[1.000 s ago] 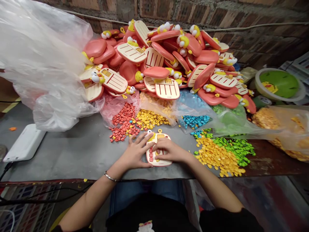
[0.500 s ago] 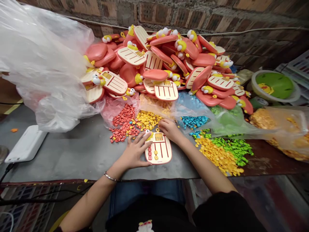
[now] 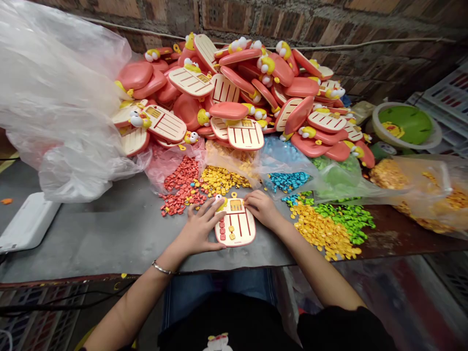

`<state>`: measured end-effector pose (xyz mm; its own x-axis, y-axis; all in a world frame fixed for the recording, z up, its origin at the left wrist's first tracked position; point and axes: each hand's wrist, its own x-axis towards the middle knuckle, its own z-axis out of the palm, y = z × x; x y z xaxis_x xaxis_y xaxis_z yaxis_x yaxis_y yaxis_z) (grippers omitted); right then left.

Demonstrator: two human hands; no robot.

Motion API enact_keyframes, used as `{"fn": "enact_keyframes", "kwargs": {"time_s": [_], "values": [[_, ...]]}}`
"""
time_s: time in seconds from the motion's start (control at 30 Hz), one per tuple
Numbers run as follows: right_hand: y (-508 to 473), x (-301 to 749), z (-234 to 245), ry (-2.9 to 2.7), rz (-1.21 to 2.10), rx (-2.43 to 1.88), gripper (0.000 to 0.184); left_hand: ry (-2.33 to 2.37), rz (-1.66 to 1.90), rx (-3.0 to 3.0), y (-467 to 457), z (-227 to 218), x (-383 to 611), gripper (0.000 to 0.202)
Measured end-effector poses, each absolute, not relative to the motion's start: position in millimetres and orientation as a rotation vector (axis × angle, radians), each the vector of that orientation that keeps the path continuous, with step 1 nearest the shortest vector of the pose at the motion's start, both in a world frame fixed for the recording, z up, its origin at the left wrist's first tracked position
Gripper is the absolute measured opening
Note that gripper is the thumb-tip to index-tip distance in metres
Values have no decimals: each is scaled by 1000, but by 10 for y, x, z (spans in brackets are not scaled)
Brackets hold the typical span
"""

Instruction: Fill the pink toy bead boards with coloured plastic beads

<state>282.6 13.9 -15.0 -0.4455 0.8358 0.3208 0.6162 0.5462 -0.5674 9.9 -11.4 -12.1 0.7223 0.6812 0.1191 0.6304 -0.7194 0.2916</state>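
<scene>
- Right hand (image 3: 261,208) has come back from over the yellow pieces and now rests at the upper right edge of the cream plastic card (image 3: 236,230). Its fingers (image 3: 252,199) lie loosely together; whether they pinch a piece cannot be told.
- Left hand (image 3: 199,230): fingers (image 3: 208,207) spread apart and flat, tips at the card's left edge, not clamped on it.
- Position: the card lies flat on the grey bench top (image 3: 109,234), just in front of the person, between both hands.
- Orientation: the long axis runs from 12 to 6 o'clock with a very slight tilt. The yellow chick head (image 3: 220,202) sits at 11 o'clock, the small yellow loop (image 3: 234,194) at 12, and the rounded foot at 6, toward the person.
- Card face: small red and yellow pieces (image 3: 226,231) occupy the lower left, beside red stripes.
- Handling: steady the card with one flat hand, and keep fingers clear of seated pieces to avoid displacing them.
- Loose pieces, from the card: red (image 3: 179,192) at 10 o'clock, yellow (image 3: 219,180) at 12, teal (image 3: 288,181) at 1, yellow and green (image 3: 325,226) at 3.
- Beyond: a heap of coral-pink cases (image 3: 234,87) at 12 o'clock, against a brick wall (image 3: 256,19).
</scene>
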Motion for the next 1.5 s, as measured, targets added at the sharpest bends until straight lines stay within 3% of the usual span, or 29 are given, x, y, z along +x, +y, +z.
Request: {"fn": "enact_keyframes", "kwargs": {"time_s": [0.57,0.8,0.87,1.0,1.1,1.27,1.5], "values": [[-32,2443,-233,-2015,789,-1123,5,1034,236,2684,-108,-110,96,87],[-21,2563,-51,-2155,1093,-922,13,1040,272,2697,-115,-112,95,80],[75,2642,-8,-2124,1015,-996,14,1037,268,2708,-117,-106,96,79],[424,2738,-29,-2186,431,-1335,19,1026,285,2707,-118,-104,93,76],[640,2767,-77,-2348,241,-1453,19,1026,299,2709,-114,-107,93,74],[580,2811,-96,-2253,299,-1380,15,1021,292,2716,-114,-110,91,76],[169,2862,-123,-1984,653,-1255,11,996,301,2687,-129,-93,82,67]]}}
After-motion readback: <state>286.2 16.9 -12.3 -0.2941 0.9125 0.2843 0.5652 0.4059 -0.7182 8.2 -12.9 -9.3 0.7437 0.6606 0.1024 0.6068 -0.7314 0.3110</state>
